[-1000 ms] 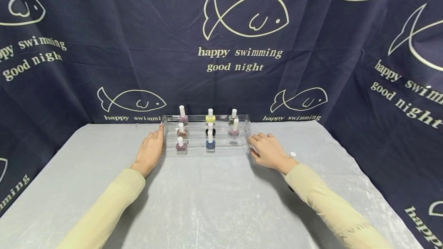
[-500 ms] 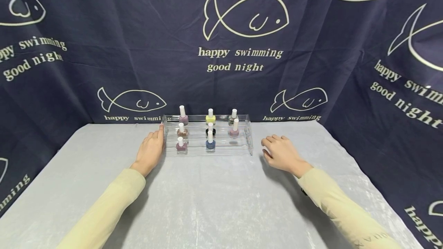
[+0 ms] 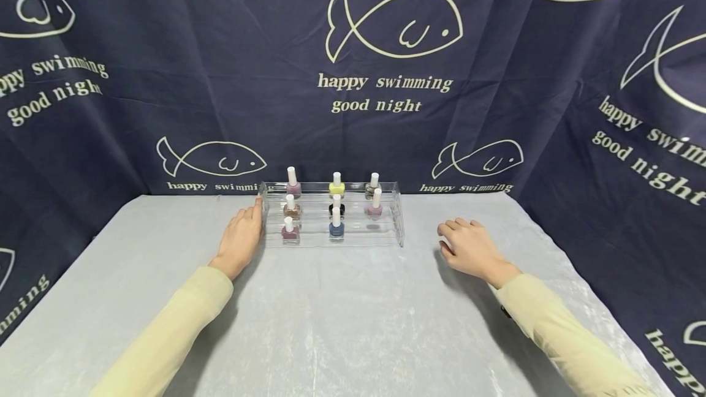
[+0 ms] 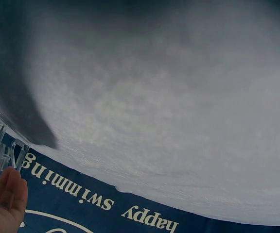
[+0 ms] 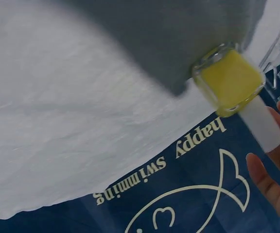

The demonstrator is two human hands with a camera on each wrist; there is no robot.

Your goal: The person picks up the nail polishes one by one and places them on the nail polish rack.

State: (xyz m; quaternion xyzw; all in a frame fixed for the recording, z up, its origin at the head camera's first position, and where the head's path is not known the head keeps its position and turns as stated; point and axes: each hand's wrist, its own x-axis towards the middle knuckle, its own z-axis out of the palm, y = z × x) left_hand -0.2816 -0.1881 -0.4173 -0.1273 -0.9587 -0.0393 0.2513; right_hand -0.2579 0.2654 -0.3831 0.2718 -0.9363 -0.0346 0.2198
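Note:
A clear stepped rack [image 3: 361,239] stands near the back cloth with several white-capped nail polish bottles on its tiers. The back tier has a mauve, a yellow [image 3: 337,189] and a dark one; the middle has a brown, a black and a pink [image 3: 374,210]; the front has a plum [image 3: 290,234] and a blue one [image 3: 336,230]. My left hand [image 3: 238,239] touches the rack's left end with extended fingers. To the right of the rack, my right hand [image 3: 472,249] holds nothing, fingers loosely bent. Another yellow nail polish bottle [image 5: 231,81] appears near it in the right wrist view, hidden in the head view.
A pale grey cloth [image 3: 331,323] covers the table. Dark blue fabric [image 3: 265,97] with fish drawings hangs behind and at both sides. Under the right sleeve a small dark object [image 3: 505,311] shows, too little of it to identify.
My right hand has left the rack's right end and moved to the right. The left hand has stayed at the rack. The white cap seen earlier beside my right wrist is now hidden in the head view.

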